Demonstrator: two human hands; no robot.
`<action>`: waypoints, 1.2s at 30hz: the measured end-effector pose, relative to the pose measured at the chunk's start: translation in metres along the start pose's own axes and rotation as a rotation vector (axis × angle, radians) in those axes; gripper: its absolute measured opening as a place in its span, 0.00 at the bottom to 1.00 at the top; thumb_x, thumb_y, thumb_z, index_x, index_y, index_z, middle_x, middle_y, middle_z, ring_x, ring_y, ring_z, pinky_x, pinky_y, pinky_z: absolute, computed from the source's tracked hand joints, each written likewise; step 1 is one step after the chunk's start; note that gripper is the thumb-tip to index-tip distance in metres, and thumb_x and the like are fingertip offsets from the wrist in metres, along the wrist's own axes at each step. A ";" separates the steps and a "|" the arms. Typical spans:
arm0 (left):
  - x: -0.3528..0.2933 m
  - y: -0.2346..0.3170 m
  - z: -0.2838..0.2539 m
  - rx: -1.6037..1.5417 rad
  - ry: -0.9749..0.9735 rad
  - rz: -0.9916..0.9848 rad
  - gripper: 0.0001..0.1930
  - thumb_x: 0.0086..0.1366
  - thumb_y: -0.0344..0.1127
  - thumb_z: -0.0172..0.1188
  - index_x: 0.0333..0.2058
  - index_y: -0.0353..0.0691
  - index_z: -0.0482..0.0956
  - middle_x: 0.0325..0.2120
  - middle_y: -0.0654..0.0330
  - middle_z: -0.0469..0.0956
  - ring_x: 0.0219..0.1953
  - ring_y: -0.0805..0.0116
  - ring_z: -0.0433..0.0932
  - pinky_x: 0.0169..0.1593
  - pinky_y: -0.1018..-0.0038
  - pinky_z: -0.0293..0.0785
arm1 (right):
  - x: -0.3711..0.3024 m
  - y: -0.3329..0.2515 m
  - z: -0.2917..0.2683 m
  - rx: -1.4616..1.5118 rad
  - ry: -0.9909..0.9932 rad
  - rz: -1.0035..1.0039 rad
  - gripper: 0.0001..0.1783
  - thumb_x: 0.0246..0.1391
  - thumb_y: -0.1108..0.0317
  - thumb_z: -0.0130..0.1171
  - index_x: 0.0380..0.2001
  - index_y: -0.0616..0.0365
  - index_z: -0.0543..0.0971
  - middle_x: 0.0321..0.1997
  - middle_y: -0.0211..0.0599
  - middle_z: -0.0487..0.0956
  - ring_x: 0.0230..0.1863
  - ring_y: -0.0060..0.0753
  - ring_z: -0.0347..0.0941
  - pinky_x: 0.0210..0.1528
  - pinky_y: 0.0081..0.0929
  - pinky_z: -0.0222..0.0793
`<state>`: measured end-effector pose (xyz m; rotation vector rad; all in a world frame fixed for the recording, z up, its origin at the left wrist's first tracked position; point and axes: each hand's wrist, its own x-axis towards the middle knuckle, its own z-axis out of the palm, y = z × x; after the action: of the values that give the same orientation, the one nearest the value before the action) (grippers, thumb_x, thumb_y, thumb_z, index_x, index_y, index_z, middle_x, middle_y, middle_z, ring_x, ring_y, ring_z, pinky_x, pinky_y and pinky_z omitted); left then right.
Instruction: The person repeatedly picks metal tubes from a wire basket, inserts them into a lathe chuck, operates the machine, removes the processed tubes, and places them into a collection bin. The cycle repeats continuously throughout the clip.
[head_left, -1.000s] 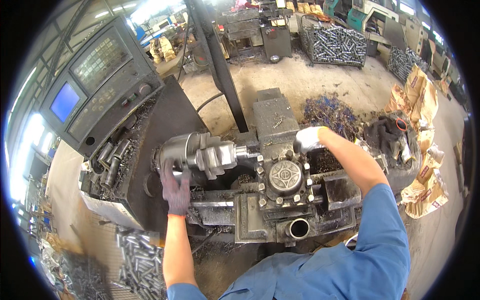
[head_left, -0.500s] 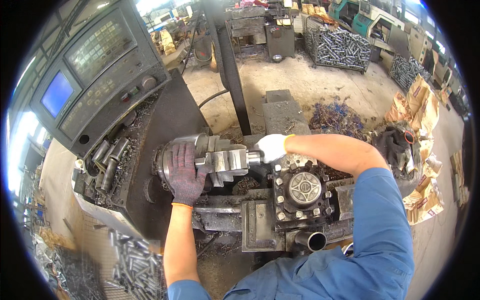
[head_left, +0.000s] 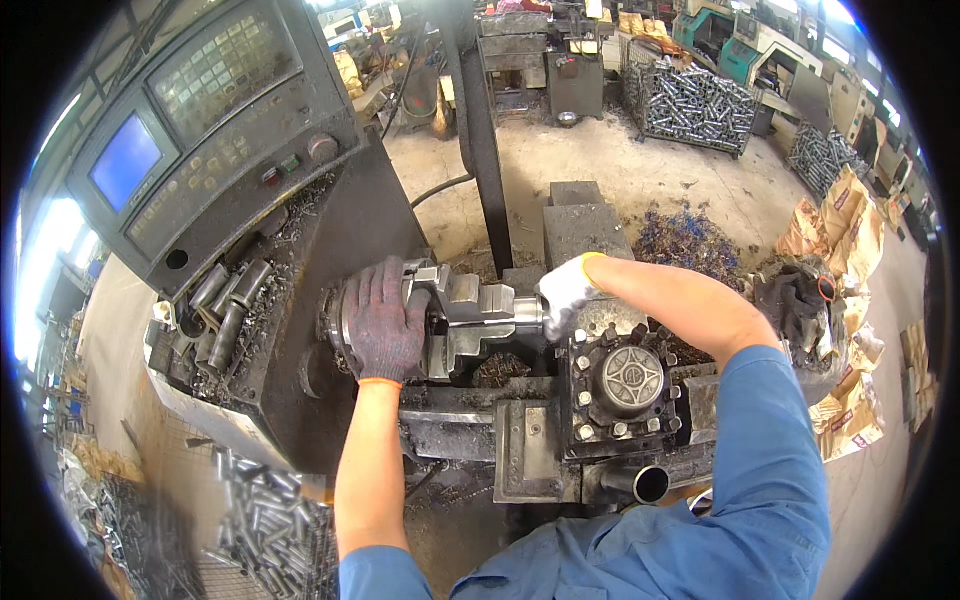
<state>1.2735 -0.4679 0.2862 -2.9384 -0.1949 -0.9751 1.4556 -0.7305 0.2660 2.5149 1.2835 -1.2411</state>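
Note:
My left hand (head_left: 387, 325), in a dark grey-and-red knit glove, lies over the rim of the lathe chuck (head_left: 337, 330) with its fingers stretched out. Stepped steel jaws (head_left: 478, 303) stick out from the chuck toward the right. Between them sits a short shiny metal cylinder (head_left: 528, 311), its right end showing. My right hand (head_left: 568, 292), in a white glove, has closed fingers at that end of the cylinder; the fingertips are partly hidden. Just below the right hand stands the square tool post (head_left: 630, 382) with a round cap and several bolts.
A control panel (head_left: 215, 130) with a blue screen rises at the left. Metal parts and chips lie on the ledge (head_left: 225, 315) below it. Loose cylinders fill a bin (head_left: 270, 525) at lower left. A dark post (head_left: 485, 170) stands behind the chuck; paper sacks (head_left: 845, 230) are at right.
The chuck and its jaws have turned to a different angle. My left hand has shifted slightly along the chuck rim. My right hand stays at the cylinder's end; the whole view has moved a little.

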 end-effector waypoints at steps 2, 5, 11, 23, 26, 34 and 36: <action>-0.006 -0.001 0.003 -0.016 0.033 0.015 0.32 0.73 0.50 0.58 0.69 0.35 0.70 0.65 0.44 0.75 0.68 0.40 0.70 0.76 0.48 0.58 | 0.008 0.004 -0.002 0.112 0.108 -0.059 0.31 0.44 0.43 0.78 0.39 0.61 0.91 0.35 0.45 0.89 0.33 0.43 0.83 0.39 0.41 0.78; -0.006 -0.004 0.003 -0.047 0.064 0.050 0.30 0.74 0.48 0.57 0.68 0.35 0.71 0.64 0.45 0.76 0.68 0.40 0.70 0.75 0.47 0.59 | 0.011 0.015 -0.002 -0.011 0.334 -0.156 0.33 0.41 0.41 0.78 0.34 0.65 0.89 0.37 0.51 0.89 0.38 0.50 0.85 0.45 0.44 0.79; -0.005 -0.005 0.005 -0.013 0.092 0.088 0.31 0.72 0.49 0.58 0.66 0.34 0.72 0.63 0.44 0.76 0.68 0.41 0.70 0.76 0.47 0.57 | -0.082 0.089 0.039 -0.062 0.596 0.093 0.44 0.37 0.49 0.78 0.54 0.67 0.80 0.47 0.57 0.87 0.48 0.55 0.86 0.53 0.45 0.82; -0.008 0.001 -0.018 -0.248 -0.085 0.007 0.34 0.73 0.50 0.59 0.71 0.38 0.68 0.68 0.46 0.71 0.73 0.45 0.65 0.77 0.50 0.55 | -0.236 -0.011 0.074 0.272 1.735 -0.367 0.49 0.45 0.50 0.84 0.65 0.62 0.73 0.63 0.45 0.78 0.63 0.39 0.78 0.66 0.40 0.77; -0.038 0.031 -0.069 -0.808 -0.146 -0.042 0.32 0.73 0.44 0.59 0.72 0.36 0.67 0.68 0.45 0.71 0.74 0.49 0.65 0.77 0.56 0.56 | -0.234 -0.077 0.108 0.631 1.576 -0.918 0.45 0.47 0.51 0.82 0.62 0.63 0.73 0.58 0.48 0.80 0.56 0.43 0.82 0.59 0.41 0.80; -0.130 0.045 -0.191 -1.662 -0.137 0.144 0.43 0.63 0.41 0.76 0.71 0.30 0.66 0.66 0.43 0.73 0.73 0.47 0.67 0.76 0.53 0.60 | -0.171 -0.228 0.209 0.860 1.144 -0.331 0.52 0.42 0.57 0.85 0.67 0.62 0.70 0.59 0.45 0.82 0.58 0.37 0.82 0.62 0.36 0.78; -0.140 0.048 -0.176 -1.632 -0.478 -0.035 0.50 0.60 0.34 0.79 0.75 0.35 0.58 0.64 0.49 0.75 0.67 0.57 0.73 0.73 0.60 0.66 | -0.156 -0.235 0.218 0.976 0.986 -0.335 0.51 0.44 0.57 0.83 0.69 0.61 0.68 0.58 0.42 0.82 0.56 0.32 0.82 0.59 0.34 0.78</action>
<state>1.0638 -0.5440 0.3436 -4.5230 1.0679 -0.3380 1.1015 -0.7621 0.2930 4.0935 1.4926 -0.6903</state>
